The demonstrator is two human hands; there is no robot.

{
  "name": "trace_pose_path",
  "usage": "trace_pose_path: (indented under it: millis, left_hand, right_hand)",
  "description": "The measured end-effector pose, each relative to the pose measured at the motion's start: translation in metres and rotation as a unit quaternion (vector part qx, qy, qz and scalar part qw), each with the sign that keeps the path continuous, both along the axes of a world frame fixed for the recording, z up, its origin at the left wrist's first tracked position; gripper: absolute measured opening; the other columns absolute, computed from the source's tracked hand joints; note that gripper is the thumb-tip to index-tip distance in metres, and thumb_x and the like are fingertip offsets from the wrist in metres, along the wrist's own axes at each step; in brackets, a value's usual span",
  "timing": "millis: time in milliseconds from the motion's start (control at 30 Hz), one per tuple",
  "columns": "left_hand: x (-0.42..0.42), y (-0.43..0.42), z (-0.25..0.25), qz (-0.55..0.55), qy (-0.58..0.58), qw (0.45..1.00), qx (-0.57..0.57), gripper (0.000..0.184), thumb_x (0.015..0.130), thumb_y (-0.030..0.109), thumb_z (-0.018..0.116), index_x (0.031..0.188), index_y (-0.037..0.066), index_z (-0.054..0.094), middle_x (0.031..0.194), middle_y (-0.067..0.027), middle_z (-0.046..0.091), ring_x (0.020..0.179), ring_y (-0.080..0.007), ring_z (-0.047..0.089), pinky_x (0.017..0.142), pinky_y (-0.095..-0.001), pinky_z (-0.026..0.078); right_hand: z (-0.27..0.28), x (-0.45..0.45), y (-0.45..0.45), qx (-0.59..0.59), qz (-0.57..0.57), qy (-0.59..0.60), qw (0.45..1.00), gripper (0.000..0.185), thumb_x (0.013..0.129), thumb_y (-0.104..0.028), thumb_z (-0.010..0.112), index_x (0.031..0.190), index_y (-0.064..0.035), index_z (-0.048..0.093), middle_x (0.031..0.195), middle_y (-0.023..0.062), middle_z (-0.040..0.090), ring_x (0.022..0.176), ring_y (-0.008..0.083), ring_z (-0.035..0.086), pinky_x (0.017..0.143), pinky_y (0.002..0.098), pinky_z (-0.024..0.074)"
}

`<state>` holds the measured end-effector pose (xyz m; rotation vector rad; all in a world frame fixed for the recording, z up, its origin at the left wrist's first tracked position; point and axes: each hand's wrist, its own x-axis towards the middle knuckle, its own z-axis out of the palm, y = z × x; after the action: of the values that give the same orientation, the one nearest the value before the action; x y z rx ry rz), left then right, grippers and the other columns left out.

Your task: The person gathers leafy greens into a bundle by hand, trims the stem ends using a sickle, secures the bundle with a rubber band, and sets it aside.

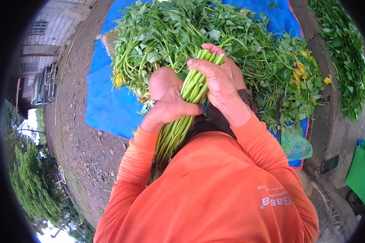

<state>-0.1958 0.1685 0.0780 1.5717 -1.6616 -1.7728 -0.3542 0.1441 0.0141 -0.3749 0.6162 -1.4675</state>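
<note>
A thick bundle of long green stems (194, 87) lies slantwise across my lap, its cut ends pointing up and away from me. My left hand (221, 77) curls around the upper part near the cut ends, thumb on one side and fingers on the other. Lower down, my right hand (170, 105) wraps round the middle of the same bundle, with the thumb across it. Below that hand the stems run down beside my orange shirt. Just beyond my knees is a large heap of leafy green stems (170, 36), with some yellow leaves in it.
The heap rests on a blue tarp (107, 105). A clear green plastic bag (296, 143) and a dark curved handle (278, 113) are at the right. Further right are more leafy greens (344, 56), a dark flat object (330, 165) and a green sheet (361, 172). Stony ground lies left.
</note>
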Motion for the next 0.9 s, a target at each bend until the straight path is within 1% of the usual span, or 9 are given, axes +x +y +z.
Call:
trace_pose_path:
  millis: [67,100,233,333,533,667,733,800,900]
  left_hand:
    - [0.027,-0.003,0.027,0.019,-0.010,0.999,0.032,0.035,0.076,0.006,0.083,0.109,0.004,0.072,0.091,-0.0034,0.070,0.082,-0.0148,0.067,0.074,-0.0324,0.055]
    - [0.041,-0.004,0.039,0.033,0.048,0.995,0.084,0.044,0.076,0.006,0.083,0.118,0.003,0.070,0.095,-0.0064,0.071,0.082,-0.0182,0.070,0.075,-0.0362,0.059]
    - [0.075,0.000,0.016,0.102,0.211,0.970,0.069,0.078,0.067,0.016,0.085,0.139,0.000,0.059,0.111,-0.0128,0.065,0.089,-0.0275,0.070,0.074,-0.0410,0.063]
    - [0.070,0.002,-0.011,0.135,0.268,0.952,0.059,0.081,0.064,0.018,0.083,0.138,-0.001,0.059,0.111,-0.0141,0.064,0.088,-0.0293,0.069,0.073,-0.0415,0.062]
    - [0.096,-0.004,0.008,0.132,0.271,0.950,0.080,0.087,0.057,0.021,0.085,0.136,-0.004,0.058,0.099,-0.0149,0.064,0.078,-0.0303,0.068,0.073,-0.0421,0.060]
    - [0.124,-0.008,0.005,0.037,0.288,0.935,0.204,0.085,0.057,0.022,0.091,0.132,-0.005,0.060,0.094,-0.0149,0.067,0.077,-0.0310,0.071,0.076,-0.0424,0.062]
    - [0.083,0.000,-0.014,-0.009,0.292,0.916,0.275,0.083,0.059,0.019,0.089,0.134,-0.006,0.062,0.102,-0.0191,0.072,0.089,-0.0326,0.075,0.079,-0.0435,0.064]
    - [0.058,0.008,-0.067,0.003,0.328,0.888,0.323,0.070,0.067,0.016,0.086,0.130,-0.007,0.066,0.107,-0.0191,0.075,0.093,-0.0345,0.076,0.087,-0.0440,0.064]
    - [0.047,-0.004,-0.058,0.022,0.267,0.912,0.311,0.059,0.072,0.014,0.081,0.127,-0.005,0.069,0.109,-0.0177,0.076,0.098,-0.0324,0.076,0.092,-0.0438,0.063]
  right_hand:
    - [0.025,0.017,-0.004,-0.018,0.045,-0.026,0.998,0.096,0.085,-0.001,0.090,0.161,-0.0032,0.032,0.105,0.0099,0.071,0.090,0.0196,0.073,0.082,0.0342,0.0614]
    - [0.035,0.018,-0.001,-0.068,0.099,-0.032,0.992,0.116,0.088,-0.011,0.092,0.171,-0.0036,0.012,0.118,0.0152,0.070,0.108,0.0222,0.072,0.098,0.0390,0.0586]
    - [0.022,0.003,0.014,-0.028,0.093,-0.043,0.994,0.088,0.103,-0.024,0.079,0.169,-0.0029,0.025,0.138,0.0158,0.065,0.127,0.0247,0.065,0.116,0.0421,0.0499]
    - [-0.018,-0.021,0.018,-0.001,0.208,0.057,0.976,0.072,0.103,-0.027,0.080,0.160,-0.0014,0.044,0.133,0.0133,0.069,0.122,0.0227,0.068,0.111,0.0404,0.0531]
    - [-0.035,-0.014,0.034,-0.024,0.240,0.183,0.953,0.051,0.100,-0.031,0.084,0.139,-0.0011,0.067,0.118,0.0061,0.075,0.109,0.0178,0.073,0.102,0.0371,0.0582]
    - [-0.002,-0.003,0.033,-0.066,0.227,0.074,0.969,0.058,0.094,-0.025,0.088,0.140,0.0003,0.063,0.117,0.0058,0.074,0.104,0.0158,0.071,0.097,0.0338,0.0585]
    - [0.015,0.010,0.024,-0.113,0.162,0.041,0.980,0.054,0.091,-0.017,0.089,0.135,0.0012,0.064,0.115,0.0064,0.073,0.101,0.0142,0.070,0.091,0.0323,0.0589]
    - [0.014,0.021,0.019,-0.051,0.076,0.075,0.993,0.056,0.085,-0.011,0.090,0.132,0.0022,0.063,0.110,0.0061,0.072,0.095,0.0140,0.070,0.084,0.0324,0.0602]
    - [0.000,0.009,0.013,-0.057,0.048,0.038,0.997,0.058,0.082,-0.005,0.089,0.130,0.0036,0.059,0.099,0.0046,0.071,0.084,0.0143,0.070,0.076,0.0326,0.0602]
